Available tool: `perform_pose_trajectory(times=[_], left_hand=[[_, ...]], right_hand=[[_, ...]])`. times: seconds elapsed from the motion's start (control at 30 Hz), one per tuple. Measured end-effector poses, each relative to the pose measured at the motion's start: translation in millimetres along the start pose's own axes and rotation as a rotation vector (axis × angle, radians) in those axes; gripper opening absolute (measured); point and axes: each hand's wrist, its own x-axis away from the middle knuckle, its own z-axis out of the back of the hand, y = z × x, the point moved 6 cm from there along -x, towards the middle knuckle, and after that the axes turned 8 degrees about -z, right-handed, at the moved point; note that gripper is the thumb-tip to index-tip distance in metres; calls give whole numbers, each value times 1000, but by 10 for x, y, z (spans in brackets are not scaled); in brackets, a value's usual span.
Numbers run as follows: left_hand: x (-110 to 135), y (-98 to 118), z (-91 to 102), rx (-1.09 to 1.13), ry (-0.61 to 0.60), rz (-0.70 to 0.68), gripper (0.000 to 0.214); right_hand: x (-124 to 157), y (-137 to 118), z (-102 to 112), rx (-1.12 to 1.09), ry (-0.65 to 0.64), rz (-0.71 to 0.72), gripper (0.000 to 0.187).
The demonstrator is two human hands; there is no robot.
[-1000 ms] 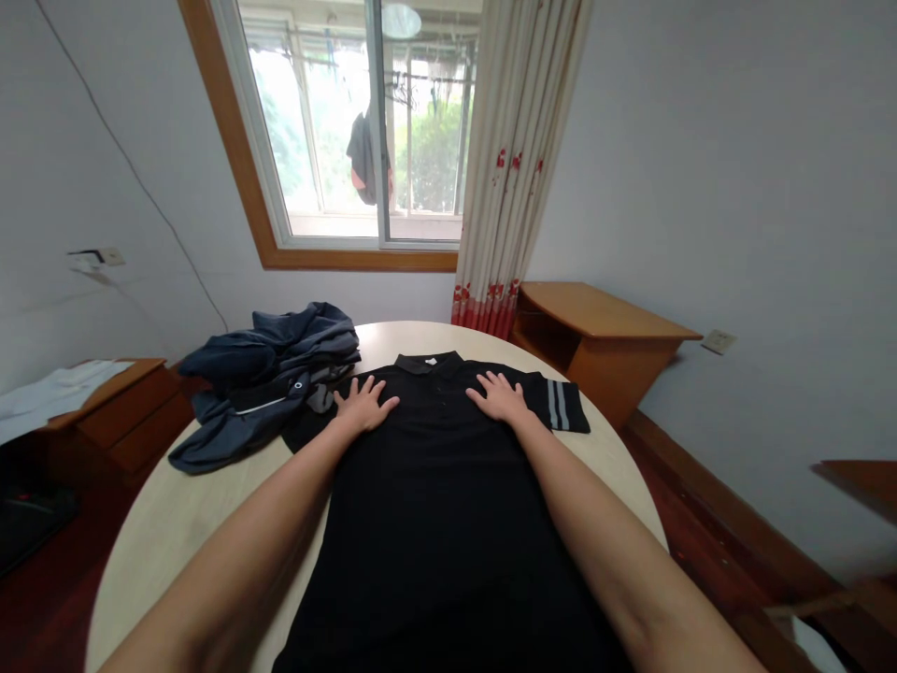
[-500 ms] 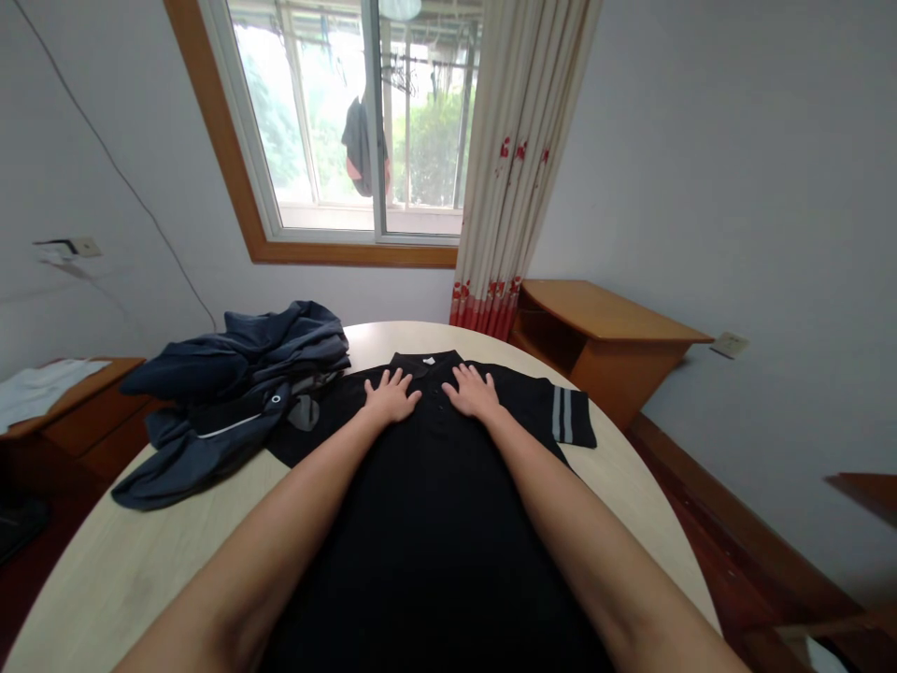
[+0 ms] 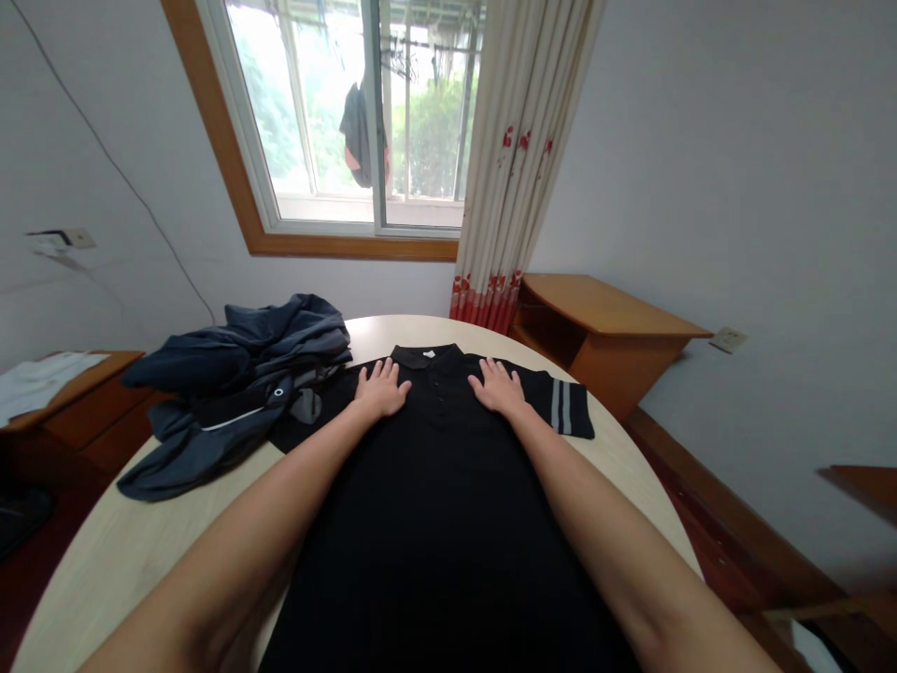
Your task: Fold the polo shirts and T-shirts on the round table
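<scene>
A black polo shirt (image 3: 434,486) lies spread face up on a round pale table (image 3: 126,551), collar toward the window. Its right sleeve (image 3: 567,409) has grey stripes. My left hand (image 3: 382,390) lies flat on the shirt's left shoulder area, fingers stretched out. My right hand (image 3: 499,387) lies flat on the right shoulder area, fingers spread. Neither hand holds anything.
A heap of dark blue clothes (image 3: 234,374) sits on the table's left side, over the shirt's left sleeve. A wooden cabinet (image 3: 603,327) stands at the right past the table, another (image 3: 77,393) at the left. A curtain (image 3: 519,159) hangs by the window (image 3: 350,112).
Both hands were close together near the collar half a second ago and have slid apart toward the shoulders. A second ago they were spread wider still.
</scene>
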Motion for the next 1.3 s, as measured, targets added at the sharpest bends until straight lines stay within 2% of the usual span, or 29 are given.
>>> perform_pose_trajectory(times=[0.1, 0.23, 0.33, 0.47, 0.53, 0.6, 0.7, 0.77, 0.87, 1.07, 1.3], left_hand=[[272, 4, -34, -7, 26, -38, 73], [618, -405, -130, -16, 38, 60, 72], [789, -690, -187, 33, 57, 87, 73], [863, -878, -220, 105, 46, 75, 73], [829, -909, -199, 107, 37, 79, 72], [757, -895, -163, 95, 18, 85, 72], [615, -802, -112, 72, -39, 104, 74], [526, -721, -92, 63, -75, 125, 76], [418, -635, -87, 63, -81, 140, 80], [221, -727, -116, 53, 19, 93, 75], [-18, -852, -76, 34, 1, 90, 74]], right_hand=[[170, 76, -16, -19, -4, 33, 70], [224, 580, -2, -17, -20, -61, 71], [184, 969, 43, -8, -15, -142, 70], [154, 1195, 109, -7, -7, -182, 69], [164, 1166, 133, -1, 0, -201, 69], [193, 1031, 152, 7, 18, -215, 68], [269, 613, 145, 11, 42, -116, 68], [327, 297, 86, -11, -3, -3, 69], [358, 64, -18, -22, -85, 34, 72], [141, 279, -42, 7, -55, -51, 75], [-91, 381, -8, 21, -47, -89, 77]])
